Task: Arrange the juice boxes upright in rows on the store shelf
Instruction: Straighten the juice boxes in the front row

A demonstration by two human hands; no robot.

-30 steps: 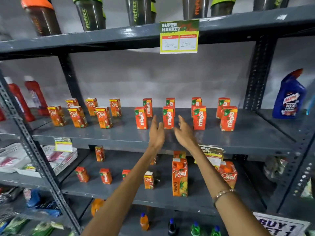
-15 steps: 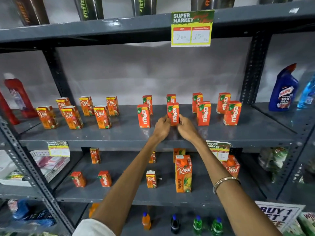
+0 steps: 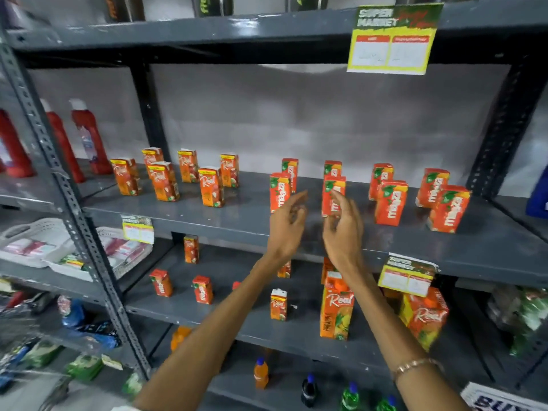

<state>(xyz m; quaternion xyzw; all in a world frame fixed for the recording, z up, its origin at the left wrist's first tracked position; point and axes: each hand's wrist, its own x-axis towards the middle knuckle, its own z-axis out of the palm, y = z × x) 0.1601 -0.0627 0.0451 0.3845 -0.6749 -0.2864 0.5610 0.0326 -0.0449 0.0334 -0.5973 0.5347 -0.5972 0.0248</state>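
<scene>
Two bare hands reach up in front of the grey metal store shelf (image 3: pixel 252 216). The left hand (image 3: pixel 286 225) and the right hand (image 3: pixel 344 229) are both empty, with fingers spread and loosely curled. They hover near the shelf's front edge, just before a small red-orange Maaza juice box (image 3: pixel 333 191). Eight such boxes stand upright in two rows on the shelf's right half. Six small orange Real juice boxes (image 3: pixel 211 186) stand upright on the left half. A white plastic basket (image 3: pixel 35 232) on the next rack holds pink packets.
</scene>
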